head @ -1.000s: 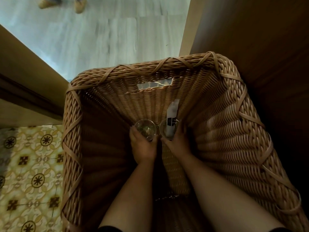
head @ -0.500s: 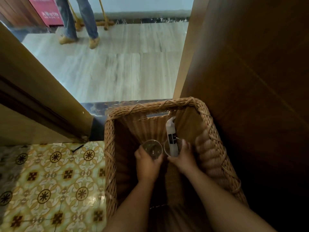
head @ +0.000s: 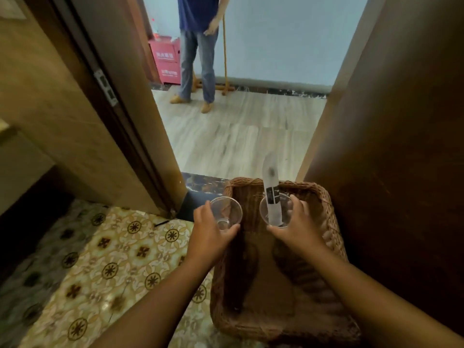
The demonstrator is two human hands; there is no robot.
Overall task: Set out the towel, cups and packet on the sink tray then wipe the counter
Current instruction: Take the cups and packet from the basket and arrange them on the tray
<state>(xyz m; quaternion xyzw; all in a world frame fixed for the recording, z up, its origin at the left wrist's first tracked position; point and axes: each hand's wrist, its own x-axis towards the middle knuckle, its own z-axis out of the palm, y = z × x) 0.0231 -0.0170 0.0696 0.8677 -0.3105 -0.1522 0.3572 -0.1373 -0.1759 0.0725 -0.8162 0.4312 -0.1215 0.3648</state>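
Head view: left hand (head: 209,236) wrapped round clear cup (head: 226,213), right hand (head: 300,226) round second cup (head: 275,209) with packet (head: 271,194) upright inside, both above wicker basket (head: 324,197); fetching step, judged; next carry to sink tray, unseen; door (head: 401,146) close right, doorframe (head: 120,116) left, tiled floor (head: 100,259) open

Two bare forearms are seen entering from the lower edge of the frame. No sleeves, rings or watches are worn on the left hand (head: 209,232) or right hand (head: 300,228).
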